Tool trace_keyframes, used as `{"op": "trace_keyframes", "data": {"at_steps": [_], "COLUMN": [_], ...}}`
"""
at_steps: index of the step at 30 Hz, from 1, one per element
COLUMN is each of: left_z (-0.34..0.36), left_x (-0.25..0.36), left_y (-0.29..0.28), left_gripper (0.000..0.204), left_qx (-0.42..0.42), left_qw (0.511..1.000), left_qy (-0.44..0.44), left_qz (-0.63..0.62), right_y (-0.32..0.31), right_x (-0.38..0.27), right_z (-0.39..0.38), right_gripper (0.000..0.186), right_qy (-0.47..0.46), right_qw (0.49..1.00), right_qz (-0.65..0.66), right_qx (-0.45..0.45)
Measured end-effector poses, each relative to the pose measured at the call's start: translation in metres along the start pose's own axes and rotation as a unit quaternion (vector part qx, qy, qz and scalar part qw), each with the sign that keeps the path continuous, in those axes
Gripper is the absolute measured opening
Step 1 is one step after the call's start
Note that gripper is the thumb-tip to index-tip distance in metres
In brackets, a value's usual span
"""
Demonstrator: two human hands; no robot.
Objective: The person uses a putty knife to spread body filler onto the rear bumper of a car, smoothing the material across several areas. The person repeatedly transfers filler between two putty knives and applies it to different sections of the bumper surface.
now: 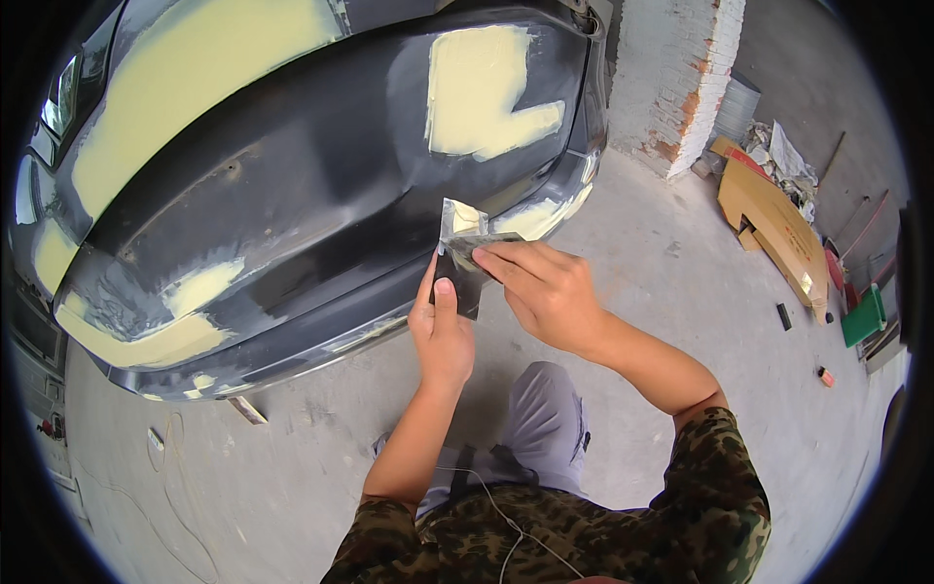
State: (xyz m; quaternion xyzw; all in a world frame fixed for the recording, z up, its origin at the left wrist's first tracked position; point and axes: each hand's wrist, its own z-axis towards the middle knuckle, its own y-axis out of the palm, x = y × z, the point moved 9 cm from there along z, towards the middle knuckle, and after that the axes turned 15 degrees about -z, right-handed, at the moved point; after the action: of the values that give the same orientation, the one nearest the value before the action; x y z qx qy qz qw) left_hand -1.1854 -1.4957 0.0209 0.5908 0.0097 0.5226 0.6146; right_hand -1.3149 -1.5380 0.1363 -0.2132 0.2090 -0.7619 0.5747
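My left hand [444,329] is closed on the dark handle of a putty knife [459,292], its thumb lying along the near face. On the broad blade, which points away from me, sits a dab of cream body filler [467,217]. My right hand [548,289] pinches a thin grey metal scraper [496,238], held across the putty knife just below the filler. Beyond both hands stands a dark grey car body [321,195] with a large pale yellow filler patch [479,88] on its panel. More filler is spread along the bumper [540,216] and the left corner.
A whitewashed brick pillar [666,78] rises behind the car's right end. On the concrete floor to the right lie a flattened cardboard box [773,229], a green dustpan-like object [864,316] and a small black block [784,316]. A thin cable [175,487] trails at the lower left.
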Motion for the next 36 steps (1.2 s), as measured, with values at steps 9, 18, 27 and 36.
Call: {"op": "trace_keyframes", "data": {"at_steps": [9, 18, 27, 36], "left_z": [0.006, -0.027, -0.043, -0.043], "left_x": [0.036, 0.037, 0.041, 0.025], "left_y": [-0.004, -0.023, -0.027, -0.029], "left_gripper": [0.056, 0.057, 0.057, 0.054], "left_qx": [0.012, 0.046, 0.058, 0.064], "left_qw": [0.995, 0.996, 0.996, 0.996], "left_qy": [0.077, 0.070, 0.054, 0.038], "left_qz": [-0.061, -0.039, -0.036, -0.044], "right_y": [-0.035, -0.026, 0.018, 0.005], "right_x": [0.067, 0.117, 0.124, 0.148], "right_z": [0.044, 0.106, 0.076, 0.106], "right_gripper": [0.041, 0.047, 0.044, 0.046], "right_qy": [-0.067, -0.037, 0.015, 0.042], "right_qw": [0.987, 0.945, 0.956, 0.943], "right_qz": [-0.073, -0.181, -0.176, -0.167], "right_qx": [0.124, 0.272, 0.235, 0.285]}}
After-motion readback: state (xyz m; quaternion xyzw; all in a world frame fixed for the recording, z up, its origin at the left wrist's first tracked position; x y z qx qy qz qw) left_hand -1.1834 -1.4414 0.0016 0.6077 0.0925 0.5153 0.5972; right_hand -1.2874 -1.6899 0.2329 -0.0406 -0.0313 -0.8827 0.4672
